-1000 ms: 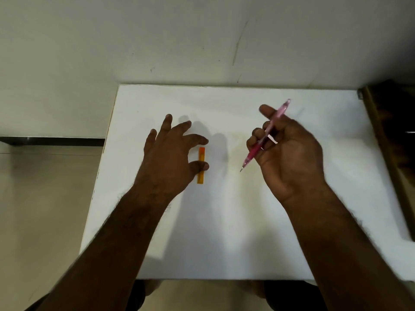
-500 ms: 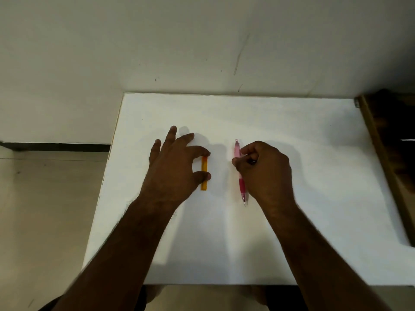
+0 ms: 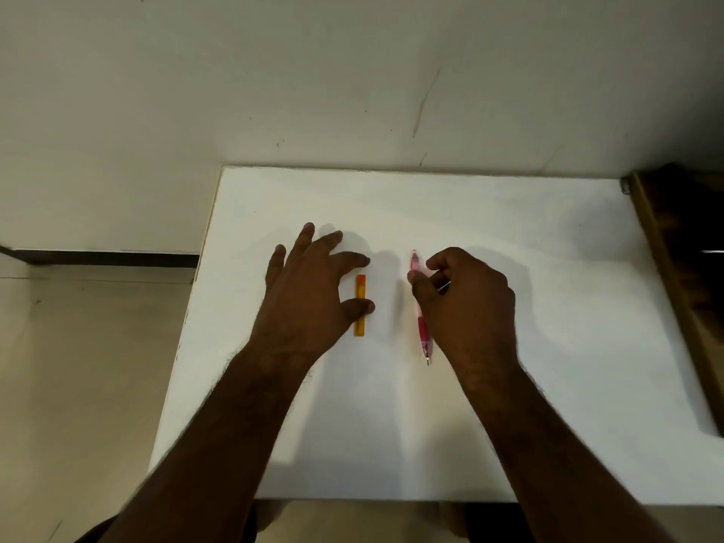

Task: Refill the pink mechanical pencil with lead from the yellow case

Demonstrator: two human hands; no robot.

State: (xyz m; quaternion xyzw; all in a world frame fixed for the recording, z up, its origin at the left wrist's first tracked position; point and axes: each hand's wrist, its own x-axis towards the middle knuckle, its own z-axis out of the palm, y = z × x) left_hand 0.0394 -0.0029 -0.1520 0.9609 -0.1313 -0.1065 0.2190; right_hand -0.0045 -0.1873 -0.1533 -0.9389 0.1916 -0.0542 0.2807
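Pink pencil (image 3: pixel 420 307) slim, glossy; yellow case (image 3: pixel 360 305) flat, rectangular.

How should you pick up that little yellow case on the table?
The yellow case lies flat on the white table, a thin bar pointing away from the person. Pinching its two long sides near the middle, coming from above, looks best. The left hand is already over it, thumb at one edge.

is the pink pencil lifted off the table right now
No, the pink pencil lies flat on the white table, with the right hand beside it.
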